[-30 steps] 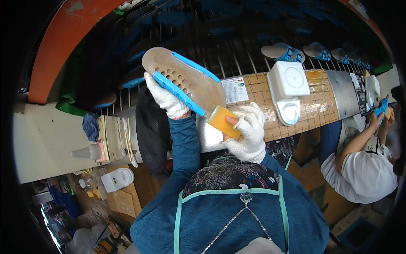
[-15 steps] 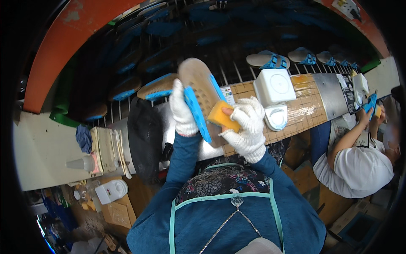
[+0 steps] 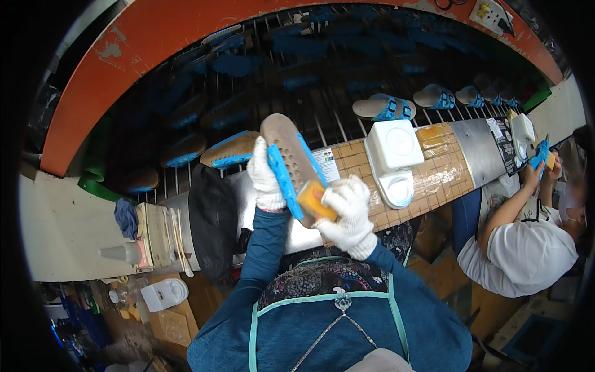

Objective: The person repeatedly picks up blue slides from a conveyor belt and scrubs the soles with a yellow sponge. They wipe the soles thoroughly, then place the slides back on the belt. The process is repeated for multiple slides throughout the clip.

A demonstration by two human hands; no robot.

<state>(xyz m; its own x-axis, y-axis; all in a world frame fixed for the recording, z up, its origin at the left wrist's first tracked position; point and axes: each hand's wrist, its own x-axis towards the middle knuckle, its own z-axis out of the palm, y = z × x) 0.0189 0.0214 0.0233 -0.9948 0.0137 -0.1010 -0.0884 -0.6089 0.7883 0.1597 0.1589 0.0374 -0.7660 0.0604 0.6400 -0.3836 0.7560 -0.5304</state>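
Note:
A brown sandal sole (image 3: 289, 147) with a dimpled surface and blue strips along both sides is held up over the bench, tilted. My left hand (image 3: 265, 175), in a white knit glove, grips it by its left edge. In my right hand (image 3: 348, 212), also gloved, a yellow sponge (image 3: 315, 201) is pinched and rests against the sole's near end. That end is partly hidden by the sponge and fingers. Close to my right hand stands a white plastic dispenser (image 3: 395, 152) with a round dish at its near side.
Behind the bench, a barred rack (image 3: 322, 118) under an orange frame (image 3: 111, 80) carries several soles and blue-strapped sandals (image 3: 384, 108). Black cloth (image 3: 212, 217) drapes over the bench left of my arm. A co-worker (image 3: 520, 242) at the right holds a blue piece.
My right hand and the sponge have slid down and left along the sole toward its near end. The whole scene sits lower in view, showing more of the orange frame.

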